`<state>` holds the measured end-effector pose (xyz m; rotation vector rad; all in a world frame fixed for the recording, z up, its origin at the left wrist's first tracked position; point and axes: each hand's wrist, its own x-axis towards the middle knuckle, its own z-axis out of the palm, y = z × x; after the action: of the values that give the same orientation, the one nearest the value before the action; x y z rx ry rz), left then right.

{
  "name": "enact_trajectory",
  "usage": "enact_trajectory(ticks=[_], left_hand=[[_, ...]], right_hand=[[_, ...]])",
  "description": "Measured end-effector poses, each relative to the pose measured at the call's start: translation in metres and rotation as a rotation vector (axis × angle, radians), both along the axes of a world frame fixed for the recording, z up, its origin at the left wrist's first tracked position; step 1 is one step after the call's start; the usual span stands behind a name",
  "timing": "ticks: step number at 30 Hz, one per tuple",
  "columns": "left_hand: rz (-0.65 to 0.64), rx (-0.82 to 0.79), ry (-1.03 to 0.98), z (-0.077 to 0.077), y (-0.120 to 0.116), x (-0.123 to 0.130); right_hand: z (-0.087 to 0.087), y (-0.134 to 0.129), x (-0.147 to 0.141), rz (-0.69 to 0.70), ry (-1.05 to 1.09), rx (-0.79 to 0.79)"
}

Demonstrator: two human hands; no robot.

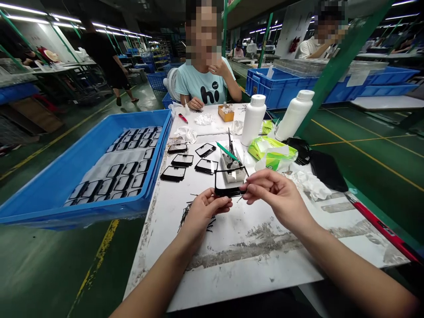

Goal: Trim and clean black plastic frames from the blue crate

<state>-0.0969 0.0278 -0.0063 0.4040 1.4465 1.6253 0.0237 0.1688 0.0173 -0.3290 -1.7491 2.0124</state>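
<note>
Between my two hands, above the white table, is a clear rectangular panel with a black frame (228, 191). My left hand (209, 207) pinches its lower left edge between thumb and fingers. At the right side, the fingers of my right hand (270, 187) are closed on its edge; whether they hold anything else, such as a wipe, I cannot tell. Under my left hand lies a heap of thin black strips (186, 216). Just beyond the panel, a small holder (232, 174) carries a green-handled tool (228, 151) and dark tweezers-like tools. Small stacks of similar framed panels (180, 160) lie left of it.
A blue bin (132, 207) with rows of framed panels stands left of the table. White bottles (253, 119), a green wipes packet (271, 152) and crumpled white wipes (311, 185) are at the right. A co-worker (207, 84) sits across the table. A red tool (380, 221) lies along the right edge.
</note>
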Motion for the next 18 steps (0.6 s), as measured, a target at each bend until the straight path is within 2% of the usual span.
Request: enact_trajectory(ticks=[4,7,9,12,13,15,18], left_hand=[[-0.023,0.008,0.001,0.001,0.0,0.002],[-0.04,0.024,-0.008,0.003,0.0,0.003],[-0.02,0.046,-0.028,0.004,0.0,0.004],[0.05,0.084,-0.062,0.006,-0.001,0.005],[0.067,0.095,-0.069,0.006,-0.001,0.005],[0.077,0.113,-0.074,0.007,-0.002,0.005],[0.063,0.128,-0.064,0.008,-0.003,0.005]], right_hand=[[-0.001,-0.011,0.0,-0.041,0.01,0.037],[-0.006,-0.015,0.0,-0.019,0.016,0.086],[-0.009,-0.017,0.0,-0.032,0.018,0.279],[-0.014,-0.016,-0.001,-0.149,0.053,0.749],[-0.015,-0.016,-0.001,-0.183,0.074,0.862],[-0.016,-0.014,-0.002,-0.209,0.128,0.969],[-0.017,-0.013,-0.003,-0.206,0.216,1.045]])
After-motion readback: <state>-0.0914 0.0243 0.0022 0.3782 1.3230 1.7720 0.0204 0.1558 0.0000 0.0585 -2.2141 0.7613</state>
